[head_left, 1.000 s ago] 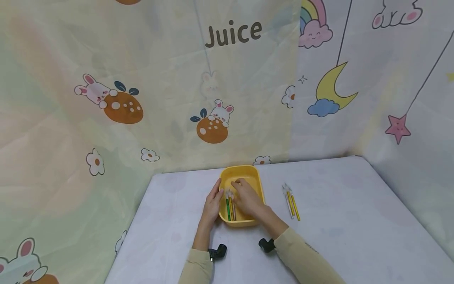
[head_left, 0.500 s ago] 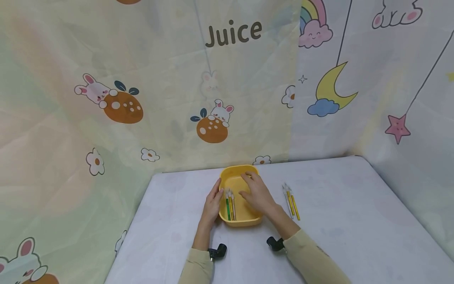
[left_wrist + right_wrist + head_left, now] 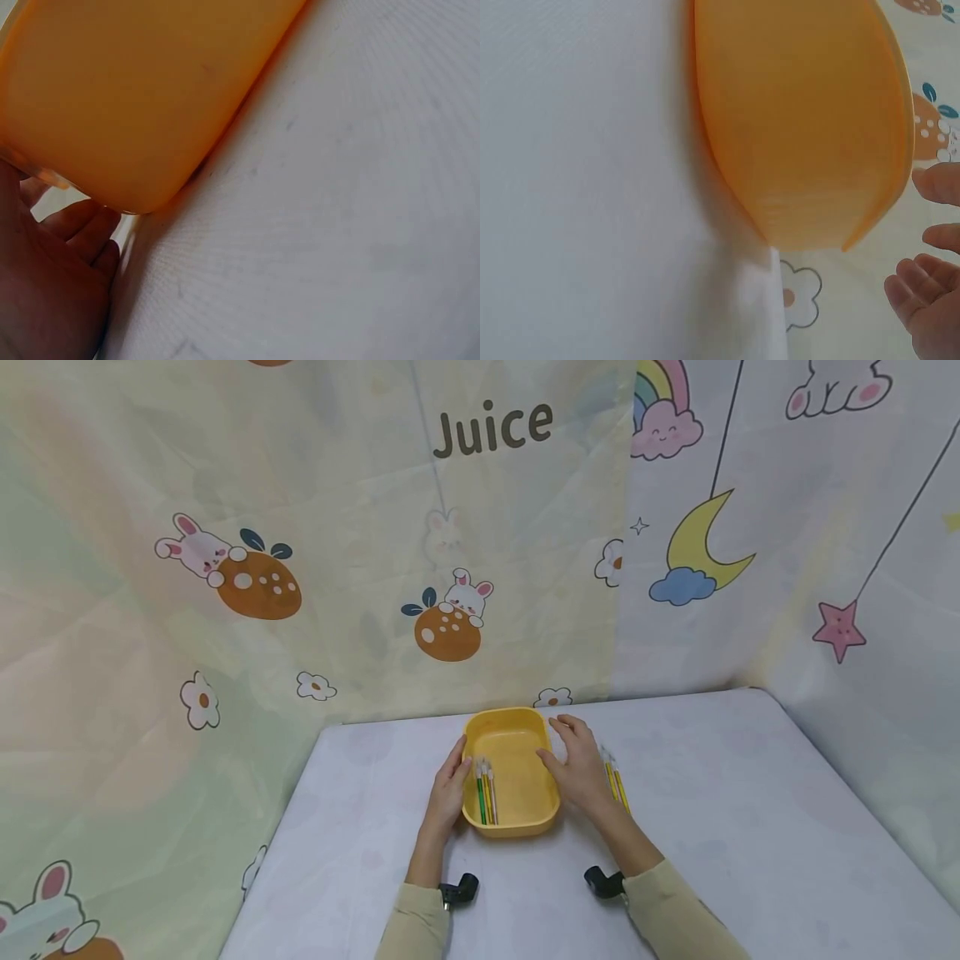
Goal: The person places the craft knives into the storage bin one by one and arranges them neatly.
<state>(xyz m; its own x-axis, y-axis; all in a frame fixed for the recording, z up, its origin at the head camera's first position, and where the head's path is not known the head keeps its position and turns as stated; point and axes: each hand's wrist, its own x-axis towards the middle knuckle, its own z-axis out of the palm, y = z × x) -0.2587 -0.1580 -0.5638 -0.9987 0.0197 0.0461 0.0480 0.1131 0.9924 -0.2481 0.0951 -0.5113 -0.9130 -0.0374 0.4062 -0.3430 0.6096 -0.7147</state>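
Head view: the yellow tray sits on the table, at its far middle. Three pencils lie inside along its left wall. The left hand rests flat against the tray's left side, fingers straight. The right hand is relaxed, fingers spread, just right of the tray, over the loose pencils lying on the table.

Left wrist view: the left hand touches the tray wall, not curled round it.

Right wrist view: the right hand is apart from the tray, holding nothing.

The step looks like fetching another pencil; that calls for pinching one off the table.
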